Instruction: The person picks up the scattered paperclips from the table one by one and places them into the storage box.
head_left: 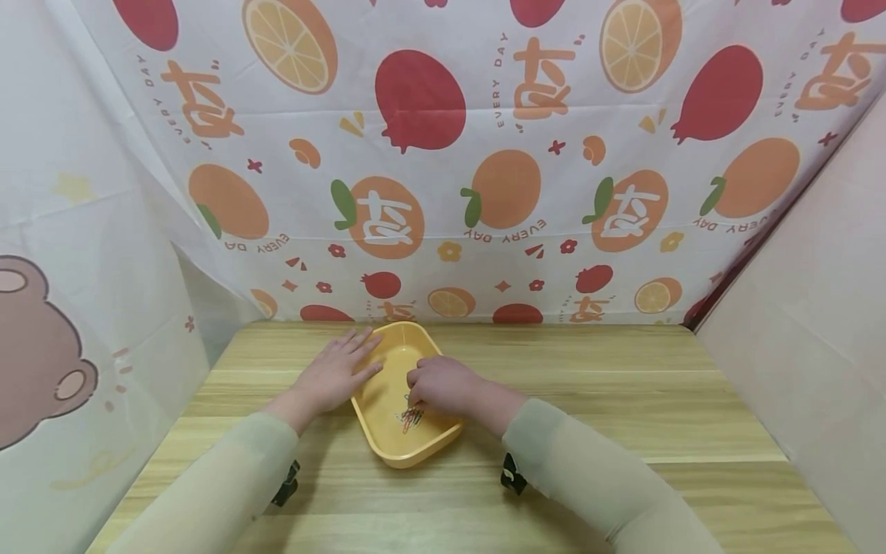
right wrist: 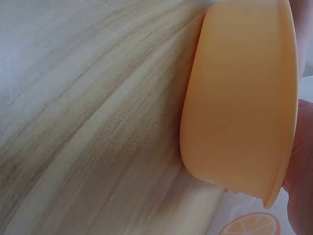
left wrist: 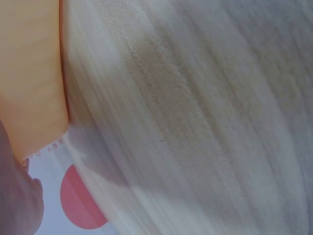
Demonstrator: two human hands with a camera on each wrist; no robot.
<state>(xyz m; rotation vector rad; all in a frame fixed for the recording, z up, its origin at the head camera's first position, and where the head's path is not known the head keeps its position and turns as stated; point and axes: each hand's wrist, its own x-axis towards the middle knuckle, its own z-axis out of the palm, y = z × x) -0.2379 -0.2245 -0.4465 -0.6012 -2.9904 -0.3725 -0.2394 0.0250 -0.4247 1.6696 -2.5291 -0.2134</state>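
A yellow plastic tray [head_left: 388, 446] with rounded corners stands on the wooden table, its long side slanting away from me. On its floor lies a little heap of thin coloured pieces [head_left: 411, 418] that look like paper clips. My left hand [head_left: 339, 369] rests over the tray's left rim, fingers spread and fairly straight. Over the right rim reaches my right hand [head_left: 443, 385], fingers bent down into the tray beside the heap. Whether a piece is between those fingertips I cannot tell. Both wrist views show mainly the tray's outer wall [right wrist: 239, 98], with part of each hand at the edge.
The tray stands near the back edge of the wooden table [head_left: 588, 400]. A fruit-printed cloth [head_left: 443, 169] hangs behind the table. Pale cloths close in the left [head_left: 104, 308] and right [head_left: 796, 292] sides. Dark wrist-worn devices [head_left: 512, 475] sit under the sleeves.
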